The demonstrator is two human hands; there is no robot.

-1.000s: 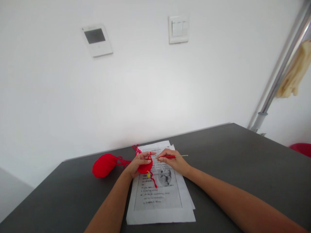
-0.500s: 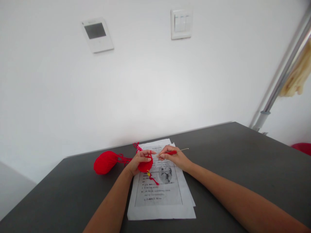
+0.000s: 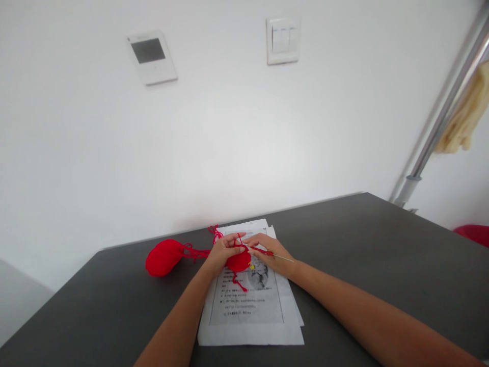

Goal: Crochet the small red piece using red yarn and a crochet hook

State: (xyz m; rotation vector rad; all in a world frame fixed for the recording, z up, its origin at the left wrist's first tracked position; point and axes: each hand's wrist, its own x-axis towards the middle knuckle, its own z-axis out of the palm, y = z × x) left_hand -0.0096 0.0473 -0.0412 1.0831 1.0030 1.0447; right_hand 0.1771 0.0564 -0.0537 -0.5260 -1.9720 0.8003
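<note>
My left hand pinches a small red crocheted piece above the printed sheets. A yellow stitch marker hangs on the piece's right edge, and a red yarn tail dangles below it. My right hand grips a crochet hook with a red handle, its thin metal end pointing right and its tip at the piece. Red yarn runs left from the piece to a red yarn ball lying on the table.
A stack of printed paper sheets lies on the dark grey table under my hands. A white wall stands just behind the table's far edge, with a panel and a light switch. A metal pole rises at the right.
My right hand has turned the hook, so the metal end now slants down to the right, and moved its tip in against the red piece. The piece has shifted slightly right.
</note>
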